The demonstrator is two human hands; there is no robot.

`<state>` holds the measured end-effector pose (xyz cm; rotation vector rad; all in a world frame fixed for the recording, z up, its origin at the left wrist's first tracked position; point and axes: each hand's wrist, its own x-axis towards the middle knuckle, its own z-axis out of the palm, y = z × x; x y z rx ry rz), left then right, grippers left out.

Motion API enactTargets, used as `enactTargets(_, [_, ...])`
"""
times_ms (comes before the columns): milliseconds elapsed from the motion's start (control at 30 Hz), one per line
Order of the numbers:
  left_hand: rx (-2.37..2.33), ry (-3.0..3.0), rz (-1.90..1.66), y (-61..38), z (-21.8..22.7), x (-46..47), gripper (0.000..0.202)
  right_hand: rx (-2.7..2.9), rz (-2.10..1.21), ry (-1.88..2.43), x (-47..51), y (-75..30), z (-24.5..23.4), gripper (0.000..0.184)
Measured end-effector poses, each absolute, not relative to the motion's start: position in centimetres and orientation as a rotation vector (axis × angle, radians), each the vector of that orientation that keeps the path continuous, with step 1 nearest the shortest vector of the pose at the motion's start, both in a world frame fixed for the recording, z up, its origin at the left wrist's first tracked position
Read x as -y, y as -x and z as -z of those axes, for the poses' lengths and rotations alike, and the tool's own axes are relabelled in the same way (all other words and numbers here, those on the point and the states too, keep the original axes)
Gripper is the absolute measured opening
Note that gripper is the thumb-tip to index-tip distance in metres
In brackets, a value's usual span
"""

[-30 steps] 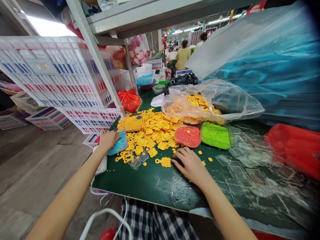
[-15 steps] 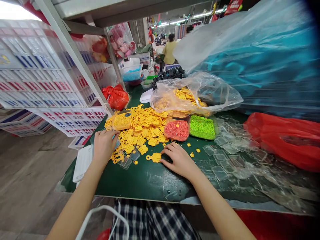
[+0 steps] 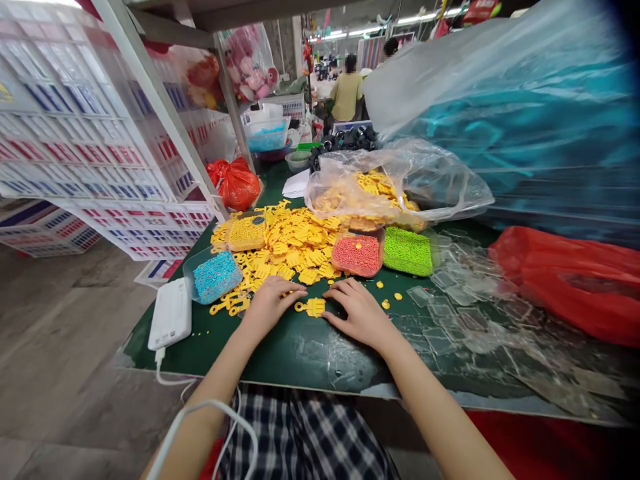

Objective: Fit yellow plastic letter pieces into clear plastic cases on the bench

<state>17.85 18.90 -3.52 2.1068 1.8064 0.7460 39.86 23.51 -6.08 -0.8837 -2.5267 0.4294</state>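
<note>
My left hand (image 3: pixel 273 303) and my right hand (image 3: pixel 359 313) rest on the green table (image 3: pixel 295 353), on either side of one yellow plastic piece (image 3: pixel 313 307). Both hands lie flat with fingers stretched toward it; fingertips touch or nearly touch its ends. Behind them spreads a pile of yellow pieces (image 3: pixel 290 247). A tray of blue beads (image 3: pixel 215 275) stands left of my left hand. Trays of yellow beads (image 3: pixel 246 233), red beads (image 3: pixel 356 255) and green beads (image 3: pixel 407 251) sit farther back.
A white power bank (image 3: pixel 171 313) with a cable lies at the table's left edge. Clear plastic lids (image 3: pixel 450 307) litter the right side. A clear bag of yellow pieces (image 3: pixel 395 187), red bags (image 3: pixel 565 280) and stacked white crates (image 3: pixel 90 153) surround the table. A person (image 3: pixel 347 93) sits far behind.
My left hand left the blue bead tray and moved right to the single yellow piece. My right hand stayed by that piece. The camera view shifted slightly.
</note>
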Motion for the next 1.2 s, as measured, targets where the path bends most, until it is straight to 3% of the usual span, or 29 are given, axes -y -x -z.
enactTargets(367, [-1.768,-2.261,-0.506,-20.2,5.5,-21.0,0.025,2.443,-0.382,0.922,-23.4,-39.5,6.6,0.02])
enactTargets(633, [-1.752,-2.279,-0.508,-20.1,5.7,-20.6,0.016,2.441,-0.38,0.927,-23.3,-39.2,6.8,0.019])
enactTargets(900, [-1.732,-2.4,-0.608,-20.6,5.9,-19.9,0.023,2.47,-0.318,0.881,-23.5,-39.3,7.1,0.02])
enactTargets(1067, [-2.34,-2.036,-1.094,-15.5,2.9,-18.9,0.036,2.465,-0.286,0.862,-23.6,-39.3,7.4,0.019])
enactTargets(1200, [-2.847,-1.506,-0.669,-8.0,-0.4,-18.3,0.04,2.466,-0.295,0.834,-23.6,-39.3,7.5,0.018])
